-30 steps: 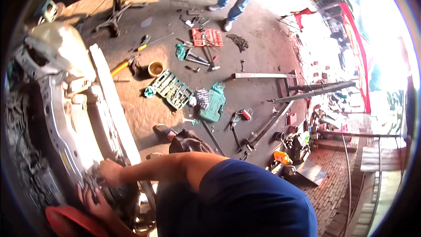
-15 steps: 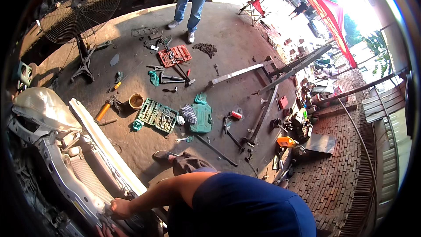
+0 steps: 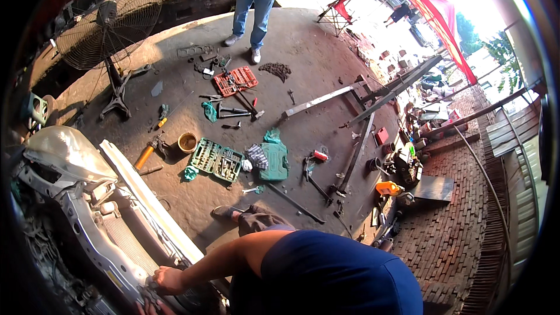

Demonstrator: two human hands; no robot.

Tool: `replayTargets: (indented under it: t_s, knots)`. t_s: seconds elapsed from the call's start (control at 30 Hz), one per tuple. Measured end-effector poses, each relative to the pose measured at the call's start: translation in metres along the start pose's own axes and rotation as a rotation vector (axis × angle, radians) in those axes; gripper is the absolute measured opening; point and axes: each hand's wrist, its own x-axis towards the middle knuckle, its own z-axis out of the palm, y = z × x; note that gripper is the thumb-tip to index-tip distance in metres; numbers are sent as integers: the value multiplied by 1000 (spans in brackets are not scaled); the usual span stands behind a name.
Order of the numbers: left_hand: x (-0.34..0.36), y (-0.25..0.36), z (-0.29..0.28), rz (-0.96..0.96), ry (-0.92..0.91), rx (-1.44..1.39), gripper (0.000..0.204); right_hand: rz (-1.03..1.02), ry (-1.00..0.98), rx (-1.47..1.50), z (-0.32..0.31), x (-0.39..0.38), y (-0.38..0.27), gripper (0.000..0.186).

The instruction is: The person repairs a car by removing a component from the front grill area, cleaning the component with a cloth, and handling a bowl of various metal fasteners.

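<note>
My right hand [image 3: 169, 280] is closed at the silvery front crossmember [image 3: 104, 261] of a car with its front stripped. Its fingers are wrapped round something dark and small that I cannot make out. Just below it, at the picture's lower edge, my left hand [image 3: 153, 307] shows only in part. Those fingers curl against the same dark area, and what they grip is hidden. A ribbed radiator [image 3: 125, 239] lies beside the crossmember, with a long pale bumper beam [image 3: 153, 201] to its right. The headlight [image 3: 70, 153] sits at the car's corner.
On the floor are a green socket set [image 3: 217, 160], a green case [image 3: 273, 161], a red tool case [image 3: 235, 81], a brown bucket [image 3: 187, 142] and an orange-handled tool [image 3: 146, 156]. A standing fan [image 3: 108, 20], a standing person [image 3: 254, 11] and a metal frame [image 3: 359, 93] are farther off.
The whole view has shifted slightly, so the scene sits a little lower and farther right. Both hands stay at the same spot on the car's front.
</note>
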Motion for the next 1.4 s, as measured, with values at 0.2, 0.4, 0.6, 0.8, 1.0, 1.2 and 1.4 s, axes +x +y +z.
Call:
replayTargets:
  t_s: [0.2, 0.4, 0.6, 0.8, 1.0, 1.2, 1.4]
  knots:
    - [5, 0, -10, 2, -32, 30, 25, -1, -132, -34, -15, 2, -13, 19]
    - [6, 10, -2, -10, -46, -48, 27, 55, -77, 75, 8, 8, 16, 21]
    - [-2, 11, -3, -87, -18, -5, 27, 47, -91, -20, 5, 4, 4, 24]
    - [0, 8, -13, -61, -59, 62, 26, -50, -157, -78, -9, 6, -9, 26]
    - [0, 15, -4, -59, -3, -17, 25, 55, -72, -24, 0, 1, 0, 24]
    - [1, 10, -6, -59, 35, -8, 25, -9, 4, -173, -8, -3, -19, 22]
    - [7, 31, -8, -198, -25, -42, 25, 43, -130, -123, 0, 5, -1, 21]
